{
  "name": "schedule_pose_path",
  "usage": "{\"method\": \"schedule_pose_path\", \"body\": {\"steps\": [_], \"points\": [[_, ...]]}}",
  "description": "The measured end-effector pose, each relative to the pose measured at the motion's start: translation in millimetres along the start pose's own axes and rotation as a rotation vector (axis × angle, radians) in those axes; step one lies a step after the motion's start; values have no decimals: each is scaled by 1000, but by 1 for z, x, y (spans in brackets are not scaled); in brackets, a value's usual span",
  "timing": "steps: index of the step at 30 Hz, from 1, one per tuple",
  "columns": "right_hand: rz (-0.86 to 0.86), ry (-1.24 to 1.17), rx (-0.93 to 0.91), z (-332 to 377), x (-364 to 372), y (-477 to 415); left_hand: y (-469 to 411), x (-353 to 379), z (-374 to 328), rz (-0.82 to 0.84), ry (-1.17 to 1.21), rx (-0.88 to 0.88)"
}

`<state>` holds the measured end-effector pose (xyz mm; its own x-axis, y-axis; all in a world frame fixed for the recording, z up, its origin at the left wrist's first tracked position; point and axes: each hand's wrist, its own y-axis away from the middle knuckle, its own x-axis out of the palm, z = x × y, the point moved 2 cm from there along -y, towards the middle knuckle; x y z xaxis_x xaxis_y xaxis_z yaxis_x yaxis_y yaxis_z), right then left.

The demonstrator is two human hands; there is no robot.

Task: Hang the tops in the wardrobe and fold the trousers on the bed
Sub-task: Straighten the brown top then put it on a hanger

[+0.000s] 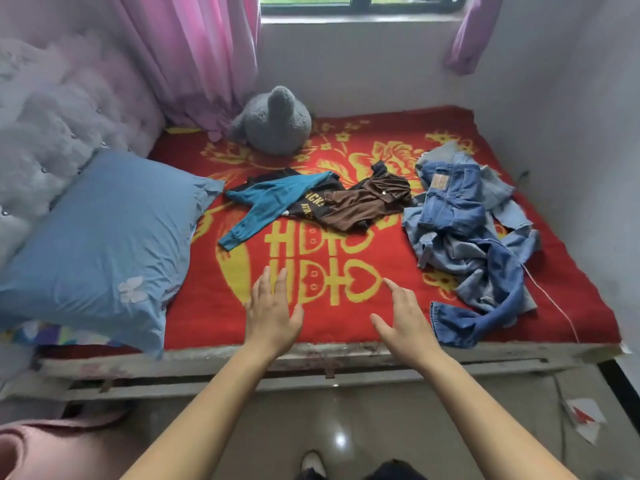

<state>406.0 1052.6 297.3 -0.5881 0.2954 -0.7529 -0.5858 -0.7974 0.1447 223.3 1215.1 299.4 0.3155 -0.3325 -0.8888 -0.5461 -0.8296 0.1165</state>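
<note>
Propped at the left against the tufted headboard (52,126), the blue pillow (100,237) leaves the middle of the bed's red blanket (207,313) free, probably as folding room. The left hand (273,313) hovers over that bare patch near the front edge, fingers straight and together, holding nothing. Beyond it the tops lie in one loose, overlapping pile: a teal long-sleeved top (273,199) across a dark printed top (313,206), with a brown top (367,202) beside them. The right hand (405,320) is likewise flat and empty, thumb spread, nearer the denim trousers (464,230). These are heaped apart on the right, so the sorting looks done and the handling not yet begun. How many pairs the heap holds cannot be told, as the legs tangle and cover each other. The printed top's lettering is mostly covered. No wardrobe or hanger is in view, and whether either palm touches the blanket is unclear.
</note>
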Motion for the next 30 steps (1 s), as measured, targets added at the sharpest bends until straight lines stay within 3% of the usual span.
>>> {"method": "schedule_pose_path", "body": {"steps": [10,18,24,30], "points": [[100,-52,121,-52,11,-184,-178,58,-21,221,-167,32],[204,-49,173,-138,81,-368,-331,158,-15,376,-331,-53],[270,-22,251,-182,159,-443,-419,253,34,497,-330,-101],[215,24,270,-209,218,-494,-456,339,104,747,-465,-216]]}}
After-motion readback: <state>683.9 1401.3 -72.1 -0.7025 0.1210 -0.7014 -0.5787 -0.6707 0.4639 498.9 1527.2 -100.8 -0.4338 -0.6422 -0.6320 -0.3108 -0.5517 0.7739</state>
